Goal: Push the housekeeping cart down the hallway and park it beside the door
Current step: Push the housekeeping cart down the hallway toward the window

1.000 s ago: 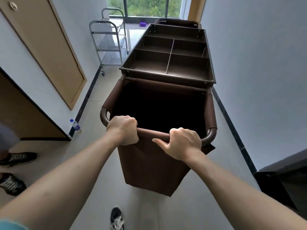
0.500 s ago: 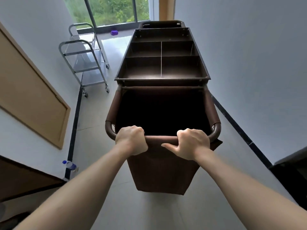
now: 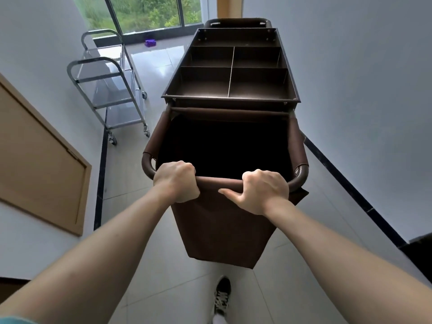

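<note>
Since a second ago: housekeeping cart (image 3: pixel 230 94) rolled further along hallway. Wooden door (image 3: pixel 39 157) on left wall, level with grip then, now well behind and left of grip. Water bottle and bystander's shoes, left of grip earlier, gone from view. Steel trolley (image 3: pixel 109 90) ahead-left of grip now nearer, window (image 3: pixel 145 12) beyond it larger.

Grip unchanged: left hand (image 3: pixel 176 182) wrapped over brown push bar (image 3: pixel 219 182), fingers curled round it; right hand (image 3: pixel 263 190) clasping same bar, thumb stretched along near side. Both arms extended, hands a little apart on bar.

Cart directly ahead of grip, running straight, closer to right wall than left. Dark laundry bag (image 3: pixel 224 146) just beyond bar, divided top tray (image 3: pixel 231 73) past that.

Judgement: push phase well under way, parking not yet done. Which door is meant cannot be told; a tan frame edge beyond cart's far end may be another doorway.

Surface: pale glossy floor tiles (image 3: pixel 163 265), reflective near window, dark skirting along both walls. Likely smooth rolling, little resistance.

Room: narrow corridor, white walls. Small purple object (image 3: pixel 150 42) on floor far ahead-left of grip, by window. Own sneaker (image 3: pixel 222 294) below and behind grip. Steel trolley narrows passage ahead-left; risk of clipping it if cart drifts left.
</note>
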Motion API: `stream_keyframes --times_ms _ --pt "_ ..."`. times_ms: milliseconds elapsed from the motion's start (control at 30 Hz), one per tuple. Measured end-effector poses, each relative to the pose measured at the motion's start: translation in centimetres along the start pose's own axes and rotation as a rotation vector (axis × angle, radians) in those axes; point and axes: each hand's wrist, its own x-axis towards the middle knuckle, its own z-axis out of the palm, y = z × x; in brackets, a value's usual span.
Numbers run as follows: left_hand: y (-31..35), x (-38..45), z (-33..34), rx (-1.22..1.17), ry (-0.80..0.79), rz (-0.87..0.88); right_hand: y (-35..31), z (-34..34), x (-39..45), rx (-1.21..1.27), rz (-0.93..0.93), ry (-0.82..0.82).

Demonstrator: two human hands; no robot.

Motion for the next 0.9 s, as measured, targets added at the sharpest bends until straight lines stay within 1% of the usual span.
stream_keyframes --times_ms 167,267,500,667,900 --pt "-6.1 7.5 -0.1 0.035 -0.019 0.012 -2.2 2.6 8.0 0.026 0.023 0.029" --pt "-9.4 11.8 -0.7 0.026 -0.068 0.002 -3.4 3.7 12.8 0.050 0.051 0.019" --pt "-15.8 21.9 -1.0 0.063 -0.106 0.015 -5.1 6.5 23.2 0.093 0.101 0.040" --pt "-18.2 28.0 -1.1 0.073 -0.094 0.053 -4.8 7.8 29.1 0.083 0.121 0.019" --pt "-19.5 36.1 -1.5 0.073 -0.038 0.115 -2.4 9.3 36.4 0.038 0.160 0.012"
